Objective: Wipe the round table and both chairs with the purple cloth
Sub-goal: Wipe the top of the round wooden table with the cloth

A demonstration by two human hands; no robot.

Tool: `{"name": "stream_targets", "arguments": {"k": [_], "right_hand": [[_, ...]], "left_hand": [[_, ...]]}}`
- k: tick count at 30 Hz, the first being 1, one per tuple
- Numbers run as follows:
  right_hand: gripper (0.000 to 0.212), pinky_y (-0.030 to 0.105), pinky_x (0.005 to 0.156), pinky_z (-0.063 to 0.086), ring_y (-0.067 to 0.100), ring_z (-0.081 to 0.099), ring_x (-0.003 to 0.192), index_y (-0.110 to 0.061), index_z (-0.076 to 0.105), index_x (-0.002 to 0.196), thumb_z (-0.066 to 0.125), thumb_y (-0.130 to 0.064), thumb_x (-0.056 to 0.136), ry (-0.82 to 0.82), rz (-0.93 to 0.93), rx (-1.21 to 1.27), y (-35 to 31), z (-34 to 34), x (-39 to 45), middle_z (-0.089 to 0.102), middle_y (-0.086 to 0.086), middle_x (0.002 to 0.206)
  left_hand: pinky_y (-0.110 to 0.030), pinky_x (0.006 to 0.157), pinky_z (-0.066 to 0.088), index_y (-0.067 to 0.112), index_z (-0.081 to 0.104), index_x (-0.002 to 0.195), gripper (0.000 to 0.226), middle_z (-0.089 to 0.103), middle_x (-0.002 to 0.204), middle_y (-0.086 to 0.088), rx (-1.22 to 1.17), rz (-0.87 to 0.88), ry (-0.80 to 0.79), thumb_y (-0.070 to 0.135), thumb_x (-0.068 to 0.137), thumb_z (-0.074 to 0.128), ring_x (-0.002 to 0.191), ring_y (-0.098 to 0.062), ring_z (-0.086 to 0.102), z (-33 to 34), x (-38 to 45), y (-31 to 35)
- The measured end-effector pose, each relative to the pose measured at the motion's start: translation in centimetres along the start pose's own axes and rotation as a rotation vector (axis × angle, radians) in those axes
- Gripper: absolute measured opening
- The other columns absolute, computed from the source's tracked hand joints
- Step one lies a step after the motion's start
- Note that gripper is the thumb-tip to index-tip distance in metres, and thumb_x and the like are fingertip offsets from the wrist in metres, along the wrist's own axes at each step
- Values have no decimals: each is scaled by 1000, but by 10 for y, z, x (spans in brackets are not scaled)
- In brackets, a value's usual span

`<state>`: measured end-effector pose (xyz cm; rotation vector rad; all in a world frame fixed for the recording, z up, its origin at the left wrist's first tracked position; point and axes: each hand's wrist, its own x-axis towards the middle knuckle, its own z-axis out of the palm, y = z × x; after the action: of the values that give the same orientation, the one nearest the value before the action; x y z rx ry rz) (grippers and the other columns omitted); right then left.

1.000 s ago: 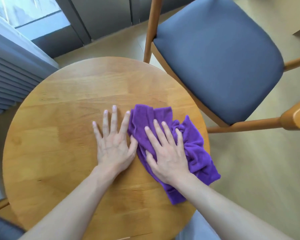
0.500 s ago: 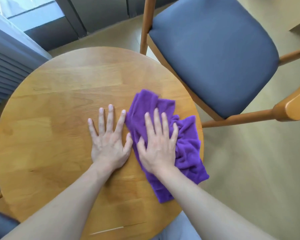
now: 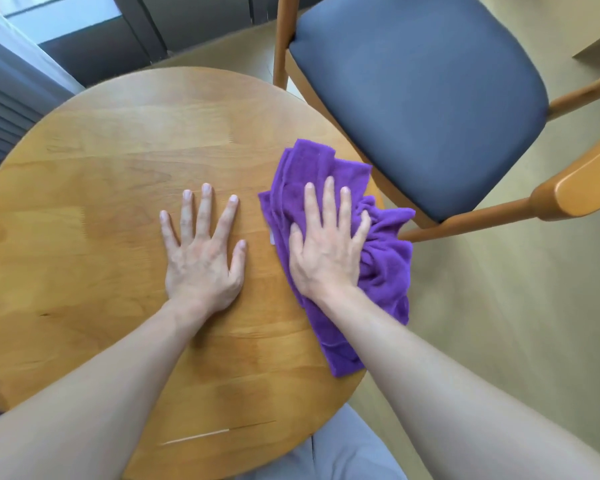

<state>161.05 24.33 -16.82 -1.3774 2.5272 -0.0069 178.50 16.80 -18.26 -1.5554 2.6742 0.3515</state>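
Right now the right hand (image 3: 326, 247) has no closed grip: its fingers lie straight and spread, pressing the purple cloth (image 3: 381, 258) flat on the round desk (image 3: 101, 168). The cloth's long axis runs from 12 to 6 o'clock along the desk's 3 o'clock edge, with its bunched side spilling over the rim. The left hand (image 3: 203, 251), also flat and holding nothing, rests on bare wood at 9 o'clock from the cloth. Unwiped desk likely lies that way, and the blue-cushioned chair (image 3: 423, 98) stands at 1 o'clock, nearer the right hand.
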Motion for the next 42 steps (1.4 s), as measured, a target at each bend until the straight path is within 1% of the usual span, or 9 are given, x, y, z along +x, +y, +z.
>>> {"name": "stream_targets", "arguments": {"k": [8, 12, 17, 21, 26, 29, 34, 38, 42], "right_hand": [[82, 58, 122, 15, 22, 13, 157, -31, 25, 161, 50, -51, 85, -78, -517, -43, 53, 5, -71, 13, -4, 171], [79, 57, 123, 10, 21, 12, 157, -35, 23, 161, 47, -53, 88, -29, -320, -78, 78, -4, -14, 12, -7, 171], [77, 61, 122, 6, 29, 9, 157, -27, 22, 162, 36, -47, 89, 61, -28, -14, 17, 0, 13, 11, 4, 171], [78, 62, 121, 11, 29, 11, 157, -22, 26, 161, 41, -45, 88, 33, -277, -34, 1, 12, -37, 14, 8, 170], [79, 58, 121, 17, 23, 19, 156, -29, 30, 159, 52, -48, 86, 14, -523, -85, 59, 15, -68, 18, -1, 170], [80, 59, 121, 15, 24, 19, 155, -30, 30, 159, 50, -50, 84, 46, -310, -84, 71, 5, -35, 19, -2, 169], [75, 64, 120, 8, 31, 10, 156, -28, 25, 161, 38, -46, 89, 74, 32, 24, 1, 3, 2, 12, 6, 170], [76, 61, 121, 10, 29, 12, 156, -28, 28, 160, 43, -45, 87, 41, -224, 7, -14, 16, -43, 15, 5, 170], [80, 59, 121, 16, 24, 18, 156, -29, 31, 159, 52, -45, 84, 20, -464, -35, 30, 22, -89, 18, 0, 170]], "left_hand": [[-60, 125, -3, 33, 22, 163, 70, 5, 173, -4, -26, -11, 21, 51, 96, 35, 159, -29, -1, 2, 0, -1], [-60, 125, -3, 35, 18, 162, 71, 5, 173, -3, -20, -10, 30, 52, 96, 36, 159, -28, -2, 4, 1, -1], [-60, 125, -2, 35, 20, 162, 71, 6, 173, -3, -28, -11, 43, 52, 95, 37, 159, -29, -1, 4, 0, -4], [-62, 125, 1, 33, 22, 162, 73, 8, 173, -3, -49, -5, 46, 49, 93, 38, 159, -29, 1, 2, 0, -4], [-61, 125, -1, 33, 23, 162, 72, 7, 173, -3, -54, -14, 34, 51, 94, 37, 159, -28, 0, 1, -1, 0], [-60, 125, -3, 34, 19, 162, 73, 5, 173, -2, -34, -17, 32, 52, 94, 37, 159, -28, -3, 3, 1, -1], [-60, 125, -2, 33, 22, 162, 72, 9, 173, -3, -42, -12, 71, 51, 94, 39, 159, -28, 1, 4, 1, -5], [-61, 125, -1, 33, 22, 162, 74, 9, 173, -3, -50, -2, 60, 48, 92, 40, 159, -29, 1, 5, -1, -3], [-60, 125, -1, 32, 26, 161, 71, 10, 173, -3, -66, -9, 56, 49, 94, 40, 159, -28, 2, 3, -2, -3]]}}
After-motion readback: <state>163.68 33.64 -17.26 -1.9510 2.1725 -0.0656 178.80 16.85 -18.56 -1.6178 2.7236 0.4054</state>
